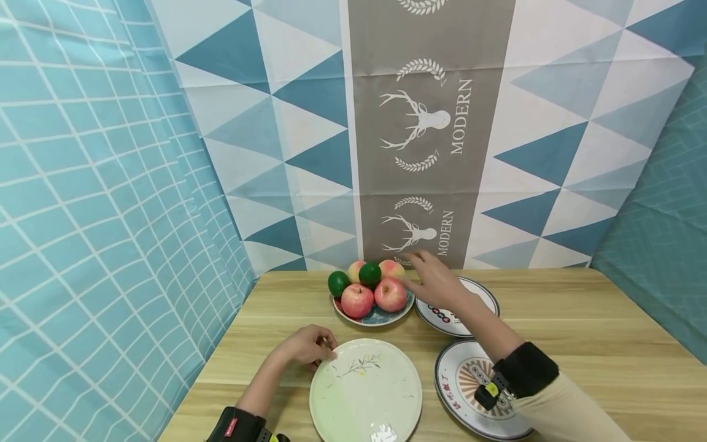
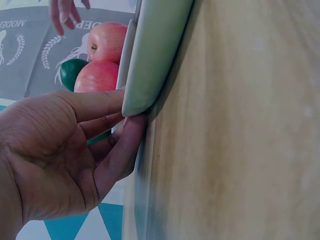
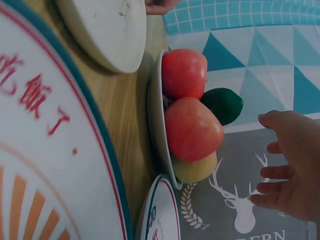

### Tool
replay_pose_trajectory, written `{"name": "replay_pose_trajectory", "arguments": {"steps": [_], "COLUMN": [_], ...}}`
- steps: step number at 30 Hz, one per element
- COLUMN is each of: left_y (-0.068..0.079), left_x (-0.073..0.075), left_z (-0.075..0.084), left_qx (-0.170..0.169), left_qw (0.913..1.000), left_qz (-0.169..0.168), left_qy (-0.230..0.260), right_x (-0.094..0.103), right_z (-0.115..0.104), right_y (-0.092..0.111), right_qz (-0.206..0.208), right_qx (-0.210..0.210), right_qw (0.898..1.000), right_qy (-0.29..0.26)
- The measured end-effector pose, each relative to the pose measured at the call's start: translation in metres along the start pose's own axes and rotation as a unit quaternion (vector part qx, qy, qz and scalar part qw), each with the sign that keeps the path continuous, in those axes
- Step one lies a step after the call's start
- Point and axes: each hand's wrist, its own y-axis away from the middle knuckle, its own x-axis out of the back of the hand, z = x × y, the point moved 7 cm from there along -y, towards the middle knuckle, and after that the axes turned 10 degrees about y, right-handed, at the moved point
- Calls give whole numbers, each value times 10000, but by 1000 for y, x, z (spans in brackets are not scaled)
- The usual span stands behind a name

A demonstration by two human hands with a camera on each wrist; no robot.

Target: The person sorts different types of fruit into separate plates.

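My left hand (image 1: 310, 345) pinches the left rim of a pale green plate (image 1: 375, 393) painted with a small sprig. In the left wrist view, the thumb lies on the rim of this plate (image 2: 155, 55) and fingers reach beneath its edge. My right hand (image 1: 442, 285) hovers, fingers spread and holding nothing, just right of a fruit plate (image 1: 381, 319). Heaped on that plate are a left apple (image 1: 357, 301), a right apple (image 1: 390, 294), dark green lime-like fruits (image 1: 370, 274) and yellow-pink peaches (image 1: 393, 269). Nothing lies between the right hand's fingers (image 3: 277, 172).
Two white plates with dark rims stand at the right: a back plate (image 1: 482, 294), partly behind the right forearm, and a front plate (image 1: 461, 383) below that forearm. The wooden table (image 1: 596, 344) meets a patterned cloth (image 1: 309, 184) at its back edge.
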Motion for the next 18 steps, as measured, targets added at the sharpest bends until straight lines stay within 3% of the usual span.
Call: {"name": "replay_pose_trajectory", "arguments": {"steps": [10,18], "left_y": [3,3], "left_x": [0,-1], "left_z": [2,2], "left_qx": [55,43], "left_qw": [10000,10000], "left_qz": [26,54], "left_qy": [22,41], "right_x": [-16,-34], "right_z": [-28,-42], "right_y": [-30,-45], "right_qz": [-33,18], "right_qx": [217,324], "right_qw": [9985,9986], "right_qy": [-500,-429]}}
